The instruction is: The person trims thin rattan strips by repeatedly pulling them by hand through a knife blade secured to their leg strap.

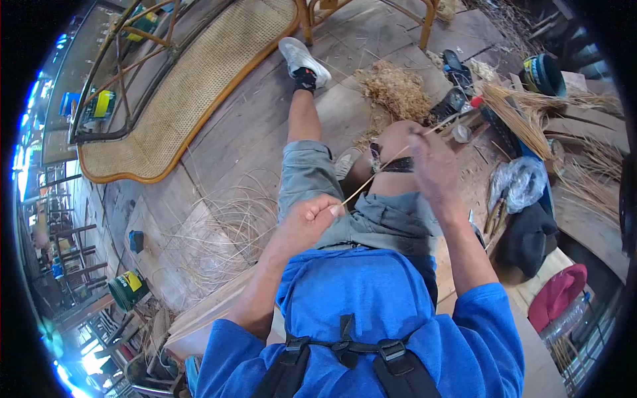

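My left hand (310, 221) is closed in a fist over my lap, thumb on top, gripping a thin pale rattan strip (363, 186). The strip slants up to the right across my bent leg. At its upper part my right hand (436, 167), slightly blurred, has its fingers pinched around it near the knee, and a short end sticks out past them. A dark strap (399, 165) circles the bent leg just below the right hand's fingers. Loose coils of thin rattan strips (229, 215) lie on the floor left of my left hand.
A curved woven cane panel (192, 86) with a wooden rim lies at upper left. A heap of shavings (397, 89) sits beyond my leg. To the right are rattan bundles (514, 116), a plastic bag (517, 182), a black cap (527, 239) and a dark green pot (544, 74).
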A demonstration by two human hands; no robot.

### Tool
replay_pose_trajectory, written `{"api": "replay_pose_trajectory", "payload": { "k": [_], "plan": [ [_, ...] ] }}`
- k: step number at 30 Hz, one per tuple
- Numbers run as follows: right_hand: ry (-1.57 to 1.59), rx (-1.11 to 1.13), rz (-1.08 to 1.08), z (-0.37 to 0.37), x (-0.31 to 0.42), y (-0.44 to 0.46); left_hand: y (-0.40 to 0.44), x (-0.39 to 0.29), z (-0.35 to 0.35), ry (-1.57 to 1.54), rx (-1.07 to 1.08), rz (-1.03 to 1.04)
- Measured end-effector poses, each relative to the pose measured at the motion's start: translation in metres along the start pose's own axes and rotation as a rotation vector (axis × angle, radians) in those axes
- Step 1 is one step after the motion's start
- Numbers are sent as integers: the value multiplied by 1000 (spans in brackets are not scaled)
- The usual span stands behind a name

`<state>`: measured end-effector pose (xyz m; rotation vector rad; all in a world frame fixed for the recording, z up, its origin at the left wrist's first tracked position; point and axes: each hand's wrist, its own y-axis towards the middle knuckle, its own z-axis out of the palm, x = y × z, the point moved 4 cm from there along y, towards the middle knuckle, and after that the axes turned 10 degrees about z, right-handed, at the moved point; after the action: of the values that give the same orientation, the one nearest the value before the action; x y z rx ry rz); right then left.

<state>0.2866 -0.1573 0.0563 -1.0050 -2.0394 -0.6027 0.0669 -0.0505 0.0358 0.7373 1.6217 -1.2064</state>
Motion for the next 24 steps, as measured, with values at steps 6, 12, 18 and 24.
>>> {"api": "replay_pose_trajectory", "payload": {
  "k": [6, 12, 18, 24],
  "plan": [
    [-136, -99, 288, -43, -93, 70, -6, 1, -3, -47, -88, 4],
    [227, 304, 737, -17, -64, 33, 28, 18, 7, -249, -98, 75],
    [914, 831, 855, 31, 2, -43, 50, 1, 15, -235, 72, 35],
    [921, 360, 909, 3, -29, -8, 39, 6, -3, 158, 131, 69]
  ]
}}
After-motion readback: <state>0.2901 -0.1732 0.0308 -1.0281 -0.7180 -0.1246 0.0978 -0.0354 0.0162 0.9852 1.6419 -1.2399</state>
